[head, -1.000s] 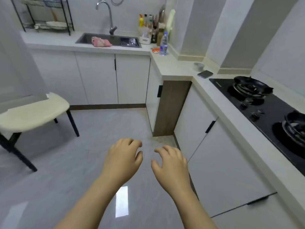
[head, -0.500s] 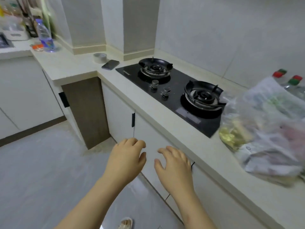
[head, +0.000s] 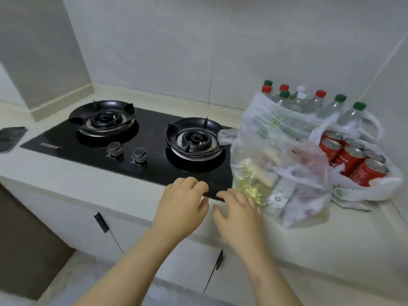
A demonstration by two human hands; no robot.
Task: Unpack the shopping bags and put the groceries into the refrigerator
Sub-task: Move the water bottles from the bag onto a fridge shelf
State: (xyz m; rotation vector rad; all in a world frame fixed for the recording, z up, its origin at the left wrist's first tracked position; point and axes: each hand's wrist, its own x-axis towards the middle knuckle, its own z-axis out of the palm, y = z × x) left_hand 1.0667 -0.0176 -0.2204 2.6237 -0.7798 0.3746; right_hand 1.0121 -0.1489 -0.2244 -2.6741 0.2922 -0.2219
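Both hands are empty, fingers loosely curled, over the worktop's (head: 353,244) front edge. The left hand (head: 183,206) is before the hob (head: 154,160). The right hand (head: 239,214) is nearer the groceries, just beside the clear bag (head: 287,173), which lies to its right.

- Clear bag: thin crinkled film, slumped, contents pale yellow and indistinct.
- Behind it: white bag (head: 280,122) of upright plastic bottles (head: 351,115).
- Further right: red metal cans (head: 350,159), standing.
- Refrigerator: out of view.

You have open counter (head: 342,250) in front of the clear bag (head: 284,173) to reach across. The right burner (head: 195,138) crowds its left side, and bottles (head: 313,102) and cans (head: 351,157) stand packed just behind it, against the wall (head: 242,51).
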